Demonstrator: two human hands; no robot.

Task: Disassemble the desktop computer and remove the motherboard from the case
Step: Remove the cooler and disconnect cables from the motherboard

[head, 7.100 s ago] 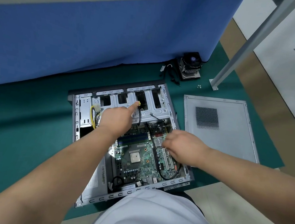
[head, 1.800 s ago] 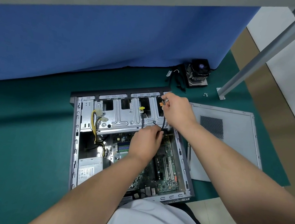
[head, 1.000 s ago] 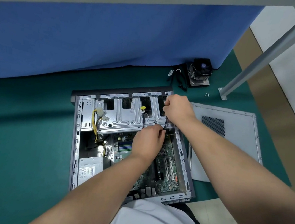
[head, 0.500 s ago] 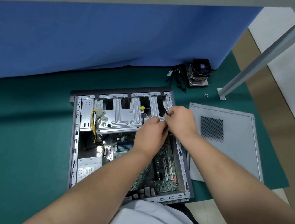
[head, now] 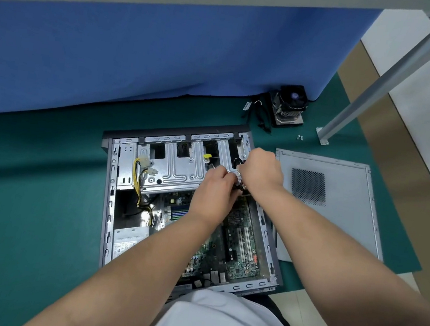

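Note:
The open computer case lies flat on a green mat. The green motherboard sits inside it, partly hidden by my left forearm. My left hand and my right hand meet at the right end of the silver drive cage. Both have their fingers curled round a thin black cable with a small silvery end piece that shows between them. Most of the cable is hidden under my hands.
A grey power supply with yellow wires fills the case's left side. The removed side panel lies to the right. A CPU cooler, loose cables and small screws lie by a blue cloth and a metal leg.
My right hand has come down from the case's top right corner to meet my left hand at the drive cage. Both now hold the cable close together.

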